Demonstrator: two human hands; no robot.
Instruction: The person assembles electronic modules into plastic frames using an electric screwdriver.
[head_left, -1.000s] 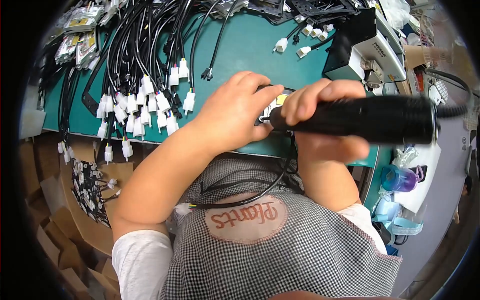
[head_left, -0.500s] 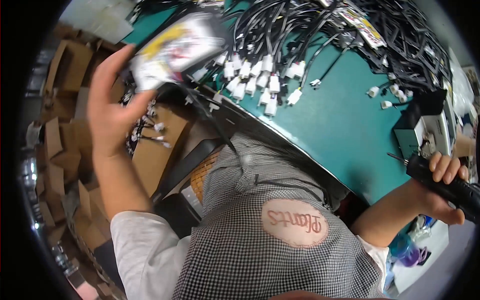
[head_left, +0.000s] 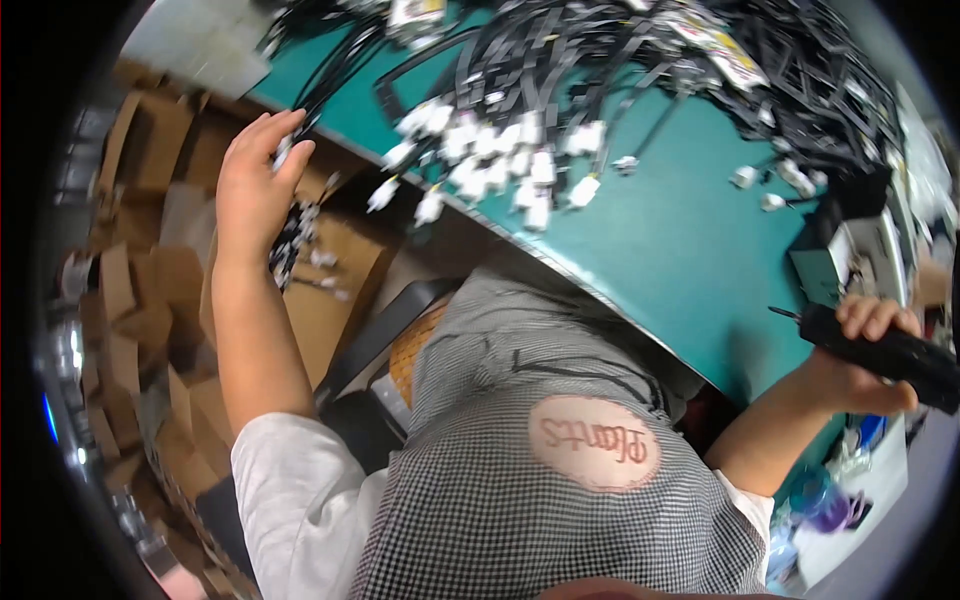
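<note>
At the table's left edge, my left hand is closed, thumb and fingers around the ends of several black cables. A whitish connector end shows between the fingers, blurred. These cables run up toward a box-shaped unit with a white and yellow label at the far edge of view. On the right, my right hand grips a black electric screwdriver, its thin bit pointing left over the table. A heap of black cables with white plug connectors lies between the hands, farther back on the green tabletop.
More black cables and a labelled unit pile up at the back right. An open box with small metal parts stands near the screwdriver. Cardboard boxes crowd the left, one holding connectors. A chair armrest is beside me.
The labelled unit held up in my left hand is out of it, and the hand has shifted to cable ends at the table edge. The right hand with the screwdriver has barely moved.
</note>
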